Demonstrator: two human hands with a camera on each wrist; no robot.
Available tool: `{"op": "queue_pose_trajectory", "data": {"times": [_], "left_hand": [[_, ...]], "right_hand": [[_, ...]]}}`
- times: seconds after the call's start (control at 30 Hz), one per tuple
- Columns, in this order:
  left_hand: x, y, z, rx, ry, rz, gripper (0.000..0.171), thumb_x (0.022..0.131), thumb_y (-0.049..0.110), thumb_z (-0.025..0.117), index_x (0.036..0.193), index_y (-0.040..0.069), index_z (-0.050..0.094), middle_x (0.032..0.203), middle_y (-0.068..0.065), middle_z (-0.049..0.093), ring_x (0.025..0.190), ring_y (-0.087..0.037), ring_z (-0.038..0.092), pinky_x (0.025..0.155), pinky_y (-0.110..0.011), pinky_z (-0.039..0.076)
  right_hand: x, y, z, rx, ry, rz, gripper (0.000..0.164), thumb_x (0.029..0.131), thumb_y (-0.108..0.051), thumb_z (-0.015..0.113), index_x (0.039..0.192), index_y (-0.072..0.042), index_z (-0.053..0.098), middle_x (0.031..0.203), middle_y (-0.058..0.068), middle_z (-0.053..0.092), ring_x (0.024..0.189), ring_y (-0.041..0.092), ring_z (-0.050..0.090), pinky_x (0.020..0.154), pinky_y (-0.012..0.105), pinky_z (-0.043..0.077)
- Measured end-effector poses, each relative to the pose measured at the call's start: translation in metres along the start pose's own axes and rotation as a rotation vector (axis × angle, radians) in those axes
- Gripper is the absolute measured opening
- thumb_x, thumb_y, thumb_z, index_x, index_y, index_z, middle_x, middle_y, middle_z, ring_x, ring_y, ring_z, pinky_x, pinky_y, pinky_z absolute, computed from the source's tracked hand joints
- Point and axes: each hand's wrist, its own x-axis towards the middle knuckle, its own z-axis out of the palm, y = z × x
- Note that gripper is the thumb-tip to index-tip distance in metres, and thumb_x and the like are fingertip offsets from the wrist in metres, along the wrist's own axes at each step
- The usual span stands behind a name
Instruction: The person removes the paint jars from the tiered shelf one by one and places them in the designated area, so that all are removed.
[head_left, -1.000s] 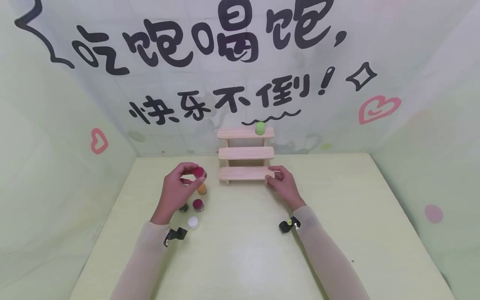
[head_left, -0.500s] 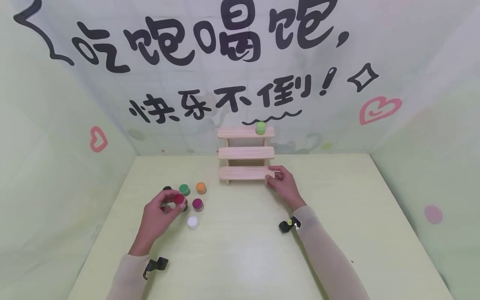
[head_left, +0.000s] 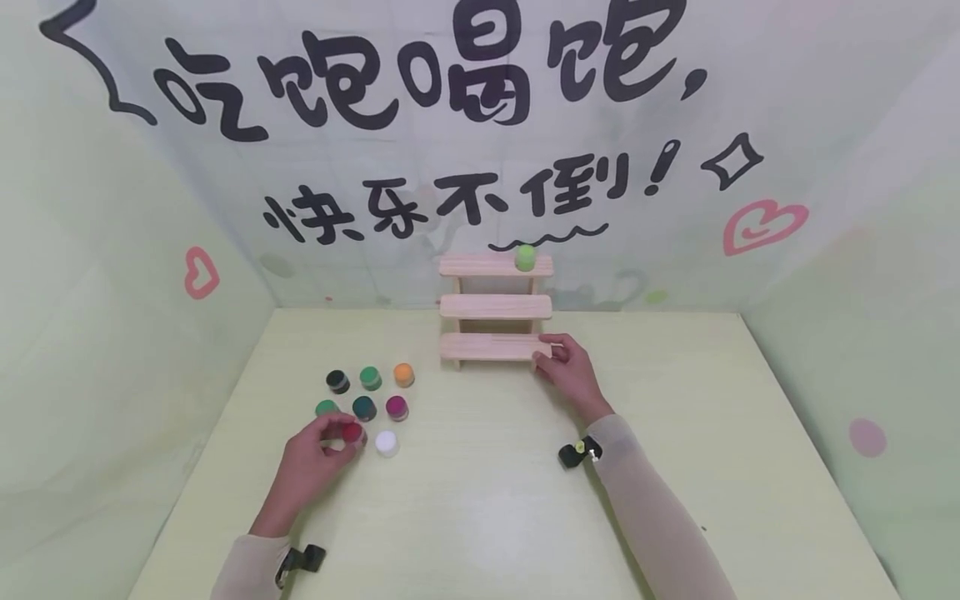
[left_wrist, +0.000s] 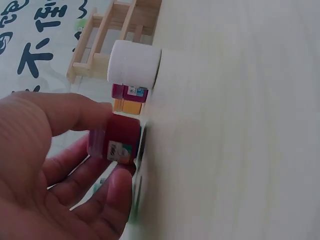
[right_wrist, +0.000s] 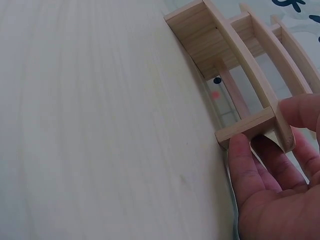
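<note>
My left hand point(head_left: 311, 462) pinches a small red paint jar point(head_left: 352, 433) between thumb and fingers, at the front left of a group of jars. In the left wrist view its base is close to the table; whether they touch I cannot tell. A white jar point(head_left: 386, 443) stands just to the right of it, and a green jar point(head_left: 326, 407) behind is partly hidden by the fingers. My right hand point(head_left: 573, 375) grips the right end of the lowest step of a three-step wooden display rack point(head_left: 495, 307). One light green jar point(head_left: 526, 257) stands on the top step.
Behind the left hand stand a black jar point(head_left: 338, 382), another green jar point(head_left: 371, 377), an orange jar point(head_left: 404, 375), a dark teal jar point(head_left: 364, 407) and a purple jar point(head_left: 397, 407). A printed cloth point(head_left: 420, 275) closes off the table's back and sides.
My left hand has carried the red jar from near the orange jar leftward and toward me, down to beside the white jar. The right hand has kept its grip on the rack.
</note>
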Motion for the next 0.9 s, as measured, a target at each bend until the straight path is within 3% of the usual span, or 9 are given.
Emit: {"op": "queue_pose_trajectory", "data": {"times": [0.17, 0.33, 0.47, 0.6, 0.7, 0.9], "left_hand": [[0.000, -0.001, 0.000, 0.030, -0.025, -0.030, 0.041, 0.093, 0.020, 0.080, 0.131, 0.014, 0.067, 0.123, -0.009, 0.073, 0.115, -0.026, 0.067, 0.081, -0.018, 0.057], [0.000, 0.003, -0.004, 0.043, -0.033, -0.013, 0.044, 0.094, 0.026, 0.081, 0.133, 0.013, 0.067, 0.122, -0.008, 0.074, 0.115, -0.025, 0.068, 0.081, -0.020, 0.057], [-0.001, 0.007, -0.013, 0.044, 0.006, -0.003, 0.044, 0.096, 0.037, 0.079, 0.131, 0.012, 0.068, 0.126, -0.011, 0.073, 0.118, -0.028, 0.068, 0.082, -0.021, 0.056], [0.002, 0.012, -0.022, 0.002, 0.065, 0.019, 0.037, 0.100, 0.035, 0.074, 0.129, 0.012, 0.068, 0.124, -0.011, 0.074, 0.117, -0.027, 0.066, 0.080, -0.018, 0.054], [0.006, 0.019, -0.025, -0.025, 0.102, 0.046, 0.031, 0.102, 0.034, 0.071, 0.126, 0.014, 0.069, 0.118, -0.007, 0.075, 0.112, -0.021, 0.064, 0.077, -0.017, 0.052], [0.016, 0.037, -0.027, -0.043, 0.088, 0.095, 0.030, 0.104, 0.035, 0.069, 0.125, 0.013, 0.070, 0.119, -0.005, 0.074, 0.108, -0.016, 0.063, 0.080, -0.017, 0.054]], "right_hand": [[0.000, 0.001, 0.001, 0.004, 0.003, -0.003, 0.043, 0.100, -0.018, 0.074, 0.140, -0.008, 0.060, 0.111, 0.018, 0.077, 0.089, 0.015, 0.075, 0.084, 0.023, 0.062], [-0.001, 0.000, 0.001, 0.001, 0.006, -0.014, 0.042, 0.101, -0.017, 0.073, 0.140, -0.008, 0.060, 0.110, 0.017, 0.077, 0.088, 0.014, 0.075, 0.082, 0.022, 0.062], [-0.001, 0.000, 0.000, -0.001, 0.001, 0.001, 0.045, 0.101, -0.019, 0.073, 0.142, -0.009, 0.059, 0.115, 0.021, 0.076, 0.095, 0.022, 0.077, 0.086, 0.025, 0.062], [-0.001, -0.001, 0.000, 0.007, -0.002, 0.006, 0.046, 0.101, -0.019, 0.074, 0.143, -0.009, 0.059, 0.118, 0.024, 0.075, 0.097, 0.025, 0.077, 0.087, 0.027, 0.063], [-0.001, 0.000, 0.000, 0.013, 0.005, -0.011, 0.043, 0.100, -0.016, 0.074, 0.140, -0.008, 0.060, 0.114, 0.021, 0.076, 0.092, 0.018, 0.076, 0.085, 0.025, 0.063], [0.000, 0.000, 0.000, 0.025, 0.013, -0.016, 0.041, 0.100, -0.015, 0.074, 0.138, -0.007, 0.061, 0.108, 0.015, 0.077, 0.088, 0.013, 0.075, 0.082, 0.023, 0.063]]}}
